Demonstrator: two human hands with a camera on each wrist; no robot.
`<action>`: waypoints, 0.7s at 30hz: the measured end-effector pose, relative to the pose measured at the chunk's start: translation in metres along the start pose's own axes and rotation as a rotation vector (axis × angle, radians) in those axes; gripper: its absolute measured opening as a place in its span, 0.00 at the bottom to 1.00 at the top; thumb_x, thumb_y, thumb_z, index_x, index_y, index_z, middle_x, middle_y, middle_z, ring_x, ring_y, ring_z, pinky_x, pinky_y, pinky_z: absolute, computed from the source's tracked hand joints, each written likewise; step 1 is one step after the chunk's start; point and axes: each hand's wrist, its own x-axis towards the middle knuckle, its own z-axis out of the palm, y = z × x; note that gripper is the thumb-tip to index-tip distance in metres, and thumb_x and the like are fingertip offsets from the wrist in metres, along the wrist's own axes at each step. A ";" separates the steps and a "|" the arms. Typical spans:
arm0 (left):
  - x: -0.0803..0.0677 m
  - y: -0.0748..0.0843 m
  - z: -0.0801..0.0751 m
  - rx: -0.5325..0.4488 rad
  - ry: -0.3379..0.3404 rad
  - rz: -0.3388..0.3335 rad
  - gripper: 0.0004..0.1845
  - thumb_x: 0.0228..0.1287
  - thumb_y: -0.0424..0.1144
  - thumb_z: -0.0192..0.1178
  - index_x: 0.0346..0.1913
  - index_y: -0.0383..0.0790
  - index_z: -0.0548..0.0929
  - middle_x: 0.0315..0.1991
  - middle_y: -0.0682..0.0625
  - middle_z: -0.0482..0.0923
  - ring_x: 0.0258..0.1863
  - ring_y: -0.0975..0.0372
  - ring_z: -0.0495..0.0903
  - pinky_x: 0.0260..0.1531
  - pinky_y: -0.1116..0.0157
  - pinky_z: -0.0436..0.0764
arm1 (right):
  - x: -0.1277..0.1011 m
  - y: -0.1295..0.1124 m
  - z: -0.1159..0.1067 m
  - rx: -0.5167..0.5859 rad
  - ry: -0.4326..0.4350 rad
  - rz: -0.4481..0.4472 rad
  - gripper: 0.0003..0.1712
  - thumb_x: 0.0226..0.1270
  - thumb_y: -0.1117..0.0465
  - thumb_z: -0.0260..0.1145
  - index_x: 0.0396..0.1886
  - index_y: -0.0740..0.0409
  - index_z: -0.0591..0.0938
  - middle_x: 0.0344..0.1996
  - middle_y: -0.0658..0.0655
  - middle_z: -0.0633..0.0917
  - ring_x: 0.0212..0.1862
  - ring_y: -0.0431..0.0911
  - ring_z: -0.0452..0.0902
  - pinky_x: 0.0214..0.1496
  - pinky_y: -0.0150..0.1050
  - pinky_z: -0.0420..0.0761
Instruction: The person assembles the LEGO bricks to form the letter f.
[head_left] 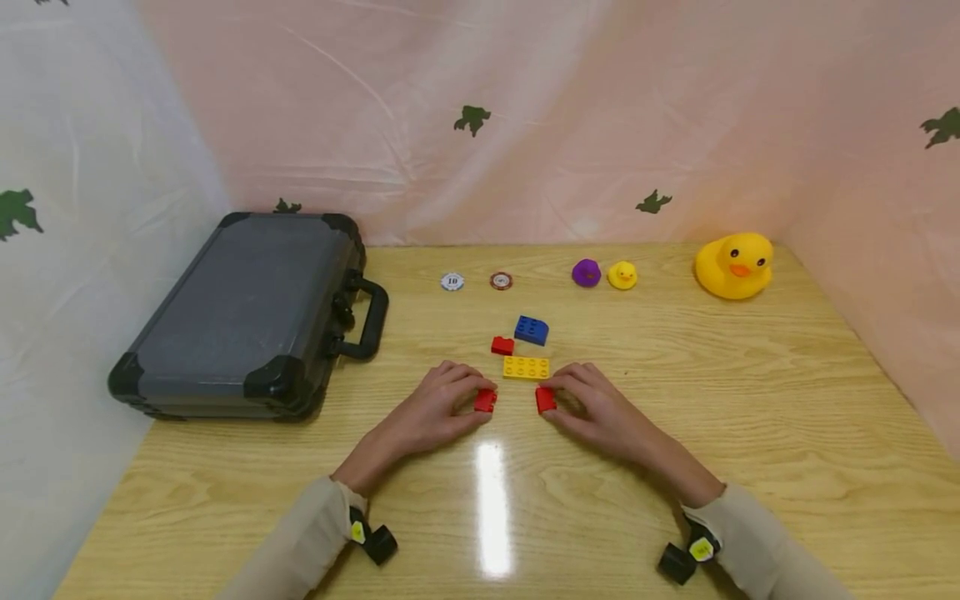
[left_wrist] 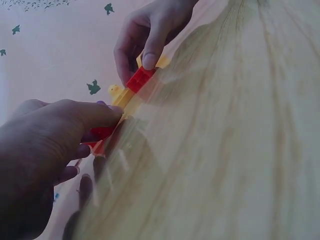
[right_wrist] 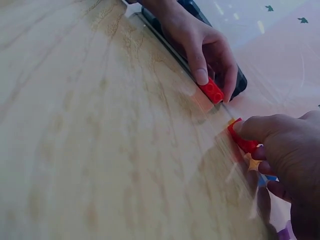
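My left hand (head_left: 444,407) pinches a small red toy brick (head_left: 485,401) between thumb and fingers, its studs facing right in the head view. Across a short gap, my right hand (head_left: 596,408) pinches another red brick (head_left: 545,400) the same way. Just beyond the two hands lies a yellow brick (head_left: 526,367) with two rows of studs. Behind it are a third red brick (head_left: 502,345) and a blue brick (head_left: 532,330) with one rounded end. In the right wrist view the left hand's red brick (right_wrist: 212,91) shows its studs.
A grey case (head_left: 240,308) with black corners and handle stands at the left. Along the back lie a white chip (head_left: 452,282), a brown-edged chip (head_left: 501,281), a purple duck-sized toy (head_left: 587,273), a small yellow duck (head_left: 622,275) and a large yellow duck (head_left: 735,267). Cloth walls surround the wooden table (head_left: 750,417).
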 end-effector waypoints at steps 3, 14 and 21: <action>0.000 0.001 0.001 -0.020 0.020 0.003 0.19 0.69 0.43 0.70 0.59 0.42 0.84 0.57 0.49 0.81 0.57 0.56 0.74 0.60 0.52 0.72 | 0.000 0.000 0.000 0.003 0.000 0.000 0.20 0.66 0.61 0.76 0.56 0.58 0.85 0.51 0.52 0.82 0.53 0.47 0.73 0.54 0.48 0.77; 0.002 0.007 0.007 -0.126 0.074 -0.029 0.18 0.66 0.41 0.72 0.57 0.43 0.84 0.55 0.51 0.83 0.56 0.58 0.76 0.60 0.54 0.74 | -0.001 -0.001 0.000 0.022 0.001 0.014 0.20 0.66 0.60 0.76 0.56 0.56 0.85 0.51 0.49 0.82 0.53 0.45 0.74 0.54 0.46 0.78; 0.007 0.013 0.011 -0.183 0.060 -0.076 0.19 0.67 0.41 0.72 0.58 0.42 0.84 0.55 0.51 0.82 0.57 0.58 0.77 0.60 0.55 0.75 | -0.002 -0.001 0.000 0.028 0.013 0.014 0.19 0.66 0.60 0.76 0.56 0.55 0.85 0.51 0.48 0.82 0.52 0.45 0.75 0.53 0.44 0.78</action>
